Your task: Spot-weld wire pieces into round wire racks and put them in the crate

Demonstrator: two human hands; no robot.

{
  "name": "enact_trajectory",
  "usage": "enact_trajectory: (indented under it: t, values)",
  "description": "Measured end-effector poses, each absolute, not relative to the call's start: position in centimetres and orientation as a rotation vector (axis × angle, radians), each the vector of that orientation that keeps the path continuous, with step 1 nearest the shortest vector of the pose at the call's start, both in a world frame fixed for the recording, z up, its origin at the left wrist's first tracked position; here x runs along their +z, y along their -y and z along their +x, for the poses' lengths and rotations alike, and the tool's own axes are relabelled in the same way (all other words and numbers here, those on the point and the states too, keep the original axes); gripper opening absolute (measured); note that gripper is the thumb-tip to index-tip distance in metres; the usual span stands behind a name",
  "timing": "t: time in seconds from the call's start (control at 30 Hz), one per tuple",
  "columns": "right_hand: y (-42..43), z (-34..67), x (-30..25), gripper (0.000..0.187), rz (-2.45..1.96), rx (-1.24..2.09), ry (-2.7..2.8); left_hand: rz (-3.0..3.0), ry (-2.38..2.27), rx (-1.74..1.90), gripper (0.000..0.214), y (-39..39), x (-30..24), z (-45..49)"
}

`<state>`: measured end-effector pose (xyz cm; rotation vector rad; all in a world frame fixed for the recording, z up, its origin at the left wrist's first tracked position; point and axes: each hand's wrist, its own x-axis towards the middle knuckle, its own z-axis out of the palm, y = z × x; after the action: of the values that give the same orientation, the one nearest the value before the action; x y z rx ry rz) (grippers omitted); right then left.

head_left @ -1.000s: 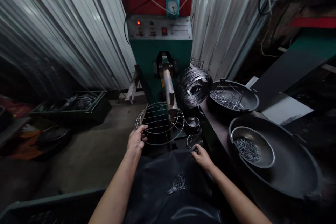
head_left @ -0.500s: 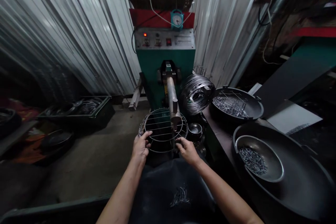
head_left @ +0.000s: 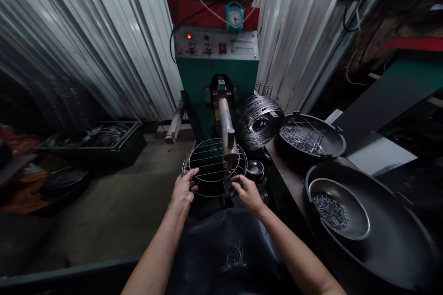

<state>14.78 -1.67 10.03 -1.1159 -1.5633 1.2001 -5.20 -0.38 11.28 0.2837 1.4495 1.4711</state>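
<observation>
A round wire rack (head_left: 207, 164), with two rings and straight cross bars, is held level under the rod-shaped arm (head_left: 226, 122) of a green machine (head_left: 216, 70). My left hand (head_left: 184, 187) is closed on the rack's left rim, thumb on top. At the near right rim, my right hand (head_left: 246, 192) is closed in a pinch just below the arm's tip. What lies between those fingertips is too small to make out. A small pile of bent wire pieces (head_left: 234, 257) rests on the dark apron (head_left: 207, 239) over my lap.
A wire coil (head_left: 259, 122) hangs right of the machine arm. Further right are a dark pan (head_left: 337, 131) of wire pieces and a large wok (head_left: 391, 230) holding a metal bowl (head_left: 363, 221) of short pieces. A green bin (head_left: 133, 147) stands at left on the floor.
The camera view has shifted slightly, so the machine sits a little higher in the picture. Both hands keep their places at the rack's rim, with little visible movement.
</observation>
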Motion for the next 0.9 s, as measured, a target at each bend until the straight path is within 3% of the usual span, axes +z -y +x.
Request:
enact_trajectory:
  t: [0.4, 0.7, 0.9]
  values:
    - [0.2, 14.4, 10.0, 0.012, -1.131, 1.186, 1.504, 0.166, -1.385, 1.493, 0.039, -0.8, 11.9, -4.7]
    - [2.3, 15.6, 10.0, 0.031, -1.152, 1.165, 1.192, 0.14, -1.367, 1.484, 0.039, -0.6, 11.4, -4.8]
    - [4.3, 12.8, 10.0, 0.032, -1.028, 1.332, 1.395, 0.093, -1.366, 1.532, 0.038, 0.1, 11.5, -4.3]
